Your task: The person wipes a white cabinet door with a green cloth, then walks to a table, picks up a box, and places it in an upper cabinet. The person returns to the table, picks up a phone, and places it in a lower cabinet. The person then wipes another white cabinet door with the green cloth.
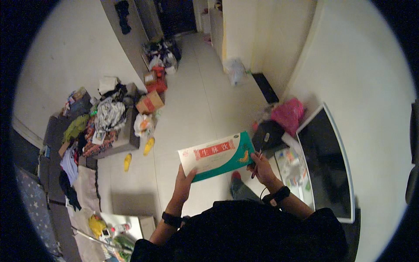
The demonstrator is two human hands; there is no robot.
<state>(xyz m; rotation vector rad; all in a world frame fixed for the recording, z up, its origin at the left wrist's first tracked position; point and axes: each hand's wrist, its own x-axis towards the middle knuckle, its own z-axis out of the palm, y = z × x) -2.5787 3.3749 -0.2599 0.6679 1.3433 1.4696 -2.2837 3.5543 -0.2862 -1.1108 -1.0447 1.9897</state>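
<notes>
A flat cardboard medicine box [217,160], cream and green with a red printed band, is held out level in front of my body. My left hand [185,181] grips its lower left corner, thumb on top. At the right end, my right hand [262,167] pinches the edge between thumb and fingers. A slim dark-reddish tool [253,173], perhaps scissors, is also in the right hand; its shape is mostly hidden. Both wrists wear black bands.
To the right, a flat-screen television [327,163] stands on a cluttered cabinet, beside a pink bag [288,114] and a black bag [266,136]. Left are a sofa piled with clothes [109,114], yellow slippers [149,146], and a cardboard box [150,102]. A white table [132,226] sits lower left.
</notes>
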